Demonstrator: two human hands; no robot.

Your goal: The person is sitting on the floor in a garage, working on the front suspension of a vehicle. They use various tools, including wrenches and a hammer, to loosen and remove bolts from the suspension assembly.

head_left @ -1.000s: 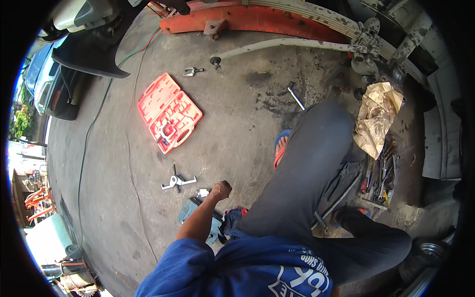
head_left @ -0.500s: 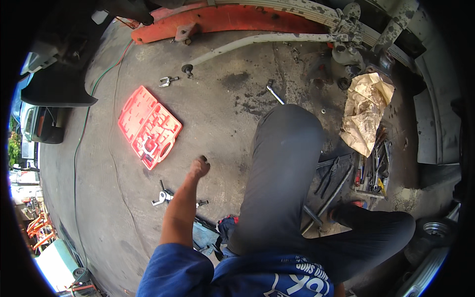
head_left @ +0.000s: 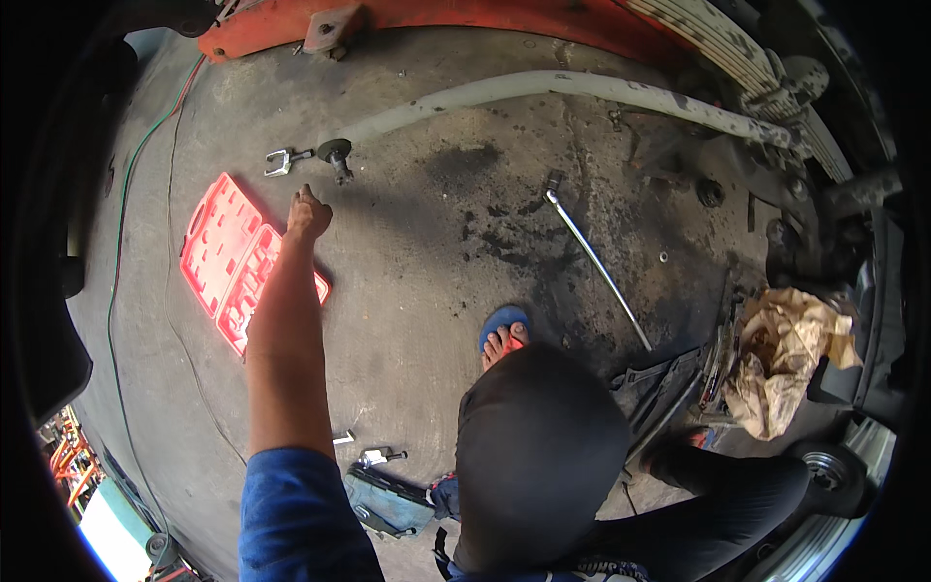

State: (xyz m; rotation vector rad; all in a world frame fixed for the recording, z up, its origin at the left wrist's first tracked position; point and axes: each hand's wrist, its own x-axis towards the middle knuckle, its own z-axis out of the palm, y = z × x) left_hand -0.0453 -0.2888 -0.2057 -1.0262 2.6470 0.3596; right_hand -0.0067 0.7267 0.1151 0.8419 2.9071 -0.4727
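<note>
My left hand (head_left: 308, 211) reaches forward over the concrete floor, fingers partly stretched out, with nothing seen in it. Just beyond the fingertips lies a small forked metal puller (head_left: 280, 162). Right beside that tool is the dark, round joint end (head_left: 337, 155) of a long grey rod (head_left: 504, 92), a little ahead and to the right of my hand. Under my forearm an opened red tool case (head_left: 223, 242) shows moulded slots and is partly covered by the arm. My right hand is outside the picture.
A long-handled wrench (head_left: 596, 260) lies right of centre. Crumpled brown paper (head_left: 781, 364) sits at the right, near hand tools. An orange-red beam (head_left: 446, 17) crosses the far side. Another puller (head_left: 380, 457) and a blue-grey case (head_left: 383, 500) lie near my leg.
My left arm has stretched forward, bringing the hand from the near side of the red case to the forked puller and rod end. The view has shifted, uncovering more of the wrench and my foot.
</note>
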